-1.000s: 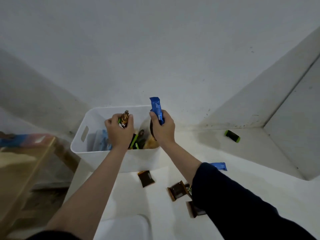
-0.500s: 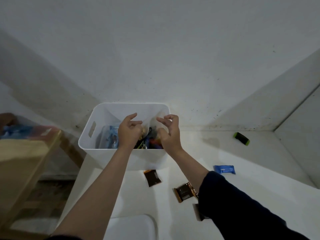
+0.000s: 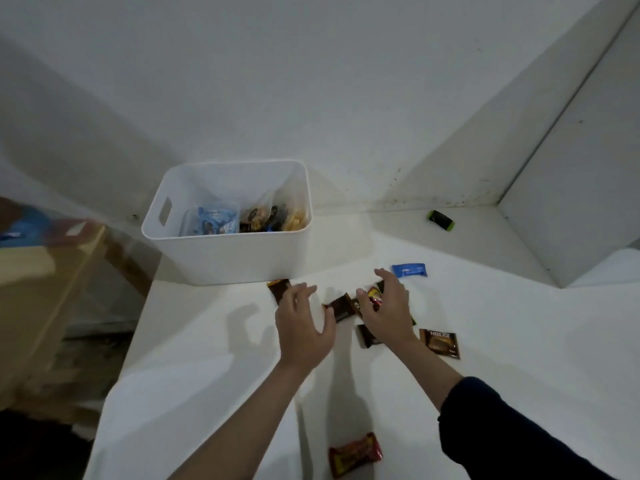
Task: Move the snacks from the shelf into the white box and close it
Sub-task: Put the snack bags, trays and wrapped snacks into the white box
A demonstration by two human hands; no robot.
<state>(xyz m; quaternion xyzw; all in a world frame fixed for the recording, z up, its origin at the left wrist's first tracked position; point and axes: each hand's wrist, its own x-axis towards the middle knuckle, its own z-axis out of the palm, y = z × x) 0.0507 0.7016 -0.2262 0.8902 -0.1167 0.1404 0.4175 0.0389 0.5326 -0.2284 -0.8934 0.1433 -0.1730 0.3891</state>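
The white box point(image 3: 221, 258) stands open at the back left of the white shelf point(image 3: 207, 358), with several snack packets inside. Loose snacks lie in front of it: a brown packet point(image 3: 277, 289), a dark brown one point(image 3: 341, 306), a small red one point(image 3: 374, 296), another brown one point(image 3: 367, 336), a brown packet point(image 3: 440, 342) at the right, a blue bar point(image 3: 409, 270) and a red packet point(image 3: 355, 455) near me. My left hand point(image 3: 303, 327) hovers open over the brown packets. My right hand point(image 3: 388, 306) is open, spread over the red and dark packets, holding nothing.
A black and green object point(image 3: 440, 220) lies at the back right near the wall corner. A raised white block point(image 3: 571, 202) bounds the shelf on the right. The shelf's left edge drops to a wooden surface point(image 3: 41, 289).
Both hands dropped their snacks into the box, then pulled back and came down over the loose packets on the shelf. The camera view tilted down and nearer.
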